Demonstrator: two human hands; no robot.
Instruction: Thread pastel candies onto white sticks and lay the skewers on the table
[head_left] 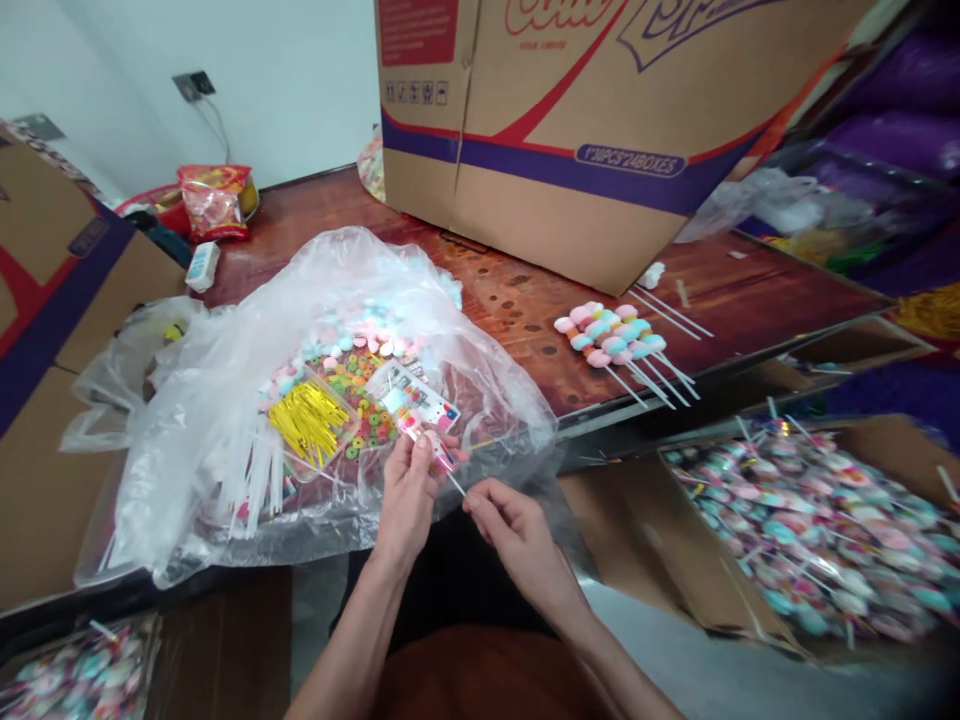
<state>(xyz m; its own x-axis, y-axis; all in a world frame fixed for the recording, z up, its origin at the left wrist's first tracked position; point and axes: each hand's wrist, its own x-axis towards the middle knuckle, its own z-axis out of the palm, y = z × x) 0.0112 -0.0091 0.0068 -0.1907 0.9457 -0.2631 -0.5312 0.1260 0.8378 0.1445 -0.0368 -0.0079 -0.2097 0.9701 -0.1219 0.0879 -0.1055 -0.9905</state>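
Near the table's front edge, my left hand (411,485) is closed on a marshmallow skewer (409,415) and a printed plastic wrapper around it. My right hand (510,520) pinches the lower end of the skewer's white stick (456,486). Just beyond my left hand lie more printed wrappers (424,395). Gold twist ties (309,418) fill a clear tray to the left, beside white sticks (259,465). Colourful ring candies (364,385) and pastel marshmallows (379,345) lie farther back on a clear plastic sheet (255,320).
Several finished-looking marshmallow skewers (611,333) rest on the wooden table (517,300) at the right. A large carton (525,170) stands behind. Below right, an open box (637,540) holds wrapped skewers (832,530). Another carton (45,480) stands left, with a red snack bag (216,203) behind.
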